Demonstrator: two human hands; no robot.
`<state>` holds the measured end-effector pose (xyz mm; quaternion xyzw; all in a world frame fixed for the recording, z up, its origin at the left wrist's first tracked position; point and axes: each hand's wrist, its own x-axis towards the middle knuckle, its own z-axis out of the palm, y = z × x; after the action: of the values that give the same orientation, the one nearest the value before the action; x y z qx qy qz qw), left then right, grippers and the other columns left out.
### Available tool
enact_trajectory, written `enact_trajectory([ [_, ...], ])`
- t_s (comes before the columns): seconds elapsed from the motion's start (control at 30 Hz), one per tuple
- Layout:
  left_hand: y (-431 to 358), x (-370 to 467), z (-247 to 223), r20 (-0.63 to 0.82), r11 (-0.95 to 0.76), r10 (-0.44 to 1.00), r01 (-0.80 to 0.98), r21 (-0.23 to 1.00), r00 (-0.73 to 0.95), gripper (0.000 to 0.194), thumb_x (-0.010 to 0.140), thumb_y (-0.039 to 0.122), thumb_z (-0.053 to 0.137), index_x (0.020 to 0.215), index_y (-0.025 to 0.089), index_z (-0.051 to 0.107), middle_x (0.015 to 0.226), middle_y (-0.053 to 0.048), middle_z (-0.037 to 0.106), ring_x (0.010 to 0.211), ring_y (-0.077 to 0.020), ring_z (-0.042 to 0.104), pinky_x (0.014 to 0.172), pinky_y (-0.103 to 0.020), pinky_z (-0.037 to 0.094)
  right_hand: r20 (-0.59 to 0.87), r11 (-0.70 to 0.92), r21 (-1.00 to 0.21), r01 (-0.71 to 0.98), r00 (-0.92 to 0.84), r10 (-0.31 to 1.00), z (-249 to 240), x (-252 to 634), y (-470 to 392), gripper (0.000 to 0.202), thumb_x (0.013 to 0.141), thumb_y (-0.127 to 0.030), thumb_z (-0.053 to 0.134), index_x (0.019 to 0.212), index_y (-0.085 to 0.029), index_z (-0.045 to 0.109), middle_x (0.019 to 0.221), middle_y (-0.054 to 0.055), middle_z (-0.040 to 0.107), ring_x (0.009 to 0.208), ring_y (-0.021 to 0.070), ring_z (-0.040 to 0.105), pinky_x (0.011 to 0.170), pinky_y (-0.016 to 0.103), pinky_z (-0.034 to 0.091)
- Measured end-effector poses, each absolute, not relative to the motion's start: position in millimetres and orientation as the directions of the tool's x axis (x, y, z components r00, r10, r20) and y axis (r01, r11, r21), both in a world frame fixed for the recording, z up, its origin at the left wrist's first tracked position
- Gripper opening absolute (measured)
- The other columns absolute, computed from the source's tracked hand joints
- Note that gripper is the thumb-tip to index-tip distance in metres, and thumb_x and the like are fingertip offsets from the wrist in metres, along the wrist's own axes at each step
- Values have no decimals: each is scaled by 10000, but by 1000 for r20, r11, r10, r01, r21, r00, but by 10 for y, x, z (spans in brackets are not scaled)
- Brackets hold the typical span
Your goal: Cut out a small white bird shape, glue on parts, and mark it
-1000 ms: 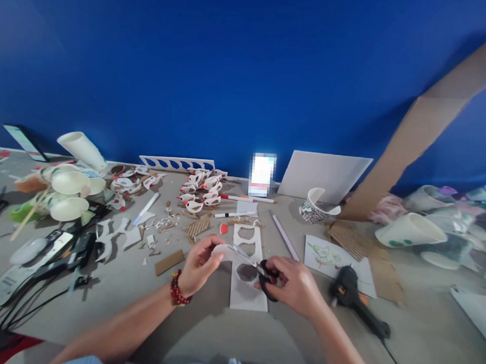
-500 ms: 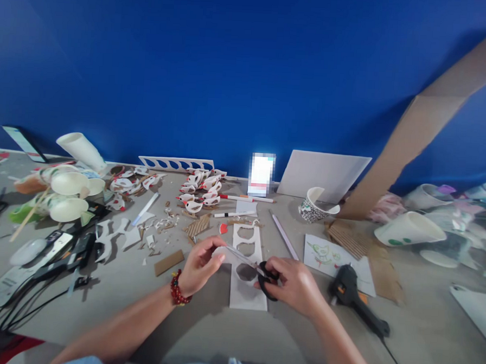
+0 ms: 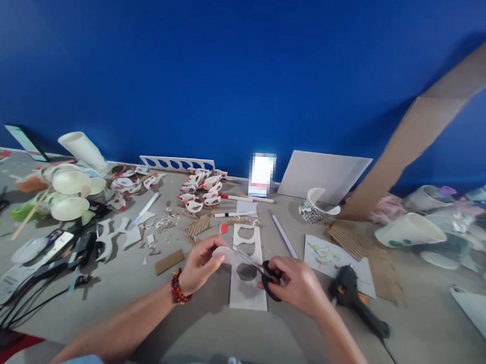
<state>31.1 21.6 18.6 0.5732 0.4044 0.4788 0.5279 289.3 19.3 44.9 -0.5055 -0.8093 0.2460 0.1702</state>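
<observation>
My left hand (image 3: 205,262), with a red bead bracelet on its wrist, pinches a small white paper piece (image 3: 225,253). In my right hand (image 3: 297,281) are black-handled scissors (image 3: 267,276), their blades pointing left at the edge of that piece. Below both hands lies a white board strip (image 3: 248,298) with rounded cut-outs. A small red piece (image 3: 223,228) sits just beyond my left hand.
Several small white-and-red birds (image 3: 193,206) stand at the back. A glue gun (image 3: 353,300) and a bird drawing (image 3: 323,252) lie at right. Cables, cups (image 3: 69,208) and scraps cover the left. A lit phone (image 3: 261,175) leans on the blue wall.
The scissors and my right hand have shifted slightly right, and the blade tips have drawn back from my left fingers. My left hand still pinches the white piece.
</observation>
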Motion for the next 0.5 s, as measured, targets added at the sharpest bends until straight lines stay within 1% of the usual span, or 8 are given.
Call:
enact_trajectory([
  [0.1,225,315,197,142,-137,965,-39,990,221,150,858,296,578,876,150,605,766,-12,518,630,-99,414,553,-195,335,16,390,-540,746,-454,891,493,2897,194,186,697,-279,697,688,-202,528,606,-32,567,537,115,475,534,210,304],
  [0.23,221,310,190,159,-167,960,13,986,228,139,867,281,564,876,155,622,766,-15,526,652,-111,434,580,-209,347,10,401,-507,763,-460,888,503,2899,188,170,695,-266,692,683,-201,536,603,-31,568,551,120,492,542,214,299],
  [0.5,230,309,182,169,-177,959,17,984,227,122,868,271,569,880,159,616,775,-12,506,649,-107,416,575,-215,329,0,395,-502,769,-458,889,472,2894,181,190,701,-275,697,669,-203,524,593,-45,560,548,110,491,540,211,281],
])
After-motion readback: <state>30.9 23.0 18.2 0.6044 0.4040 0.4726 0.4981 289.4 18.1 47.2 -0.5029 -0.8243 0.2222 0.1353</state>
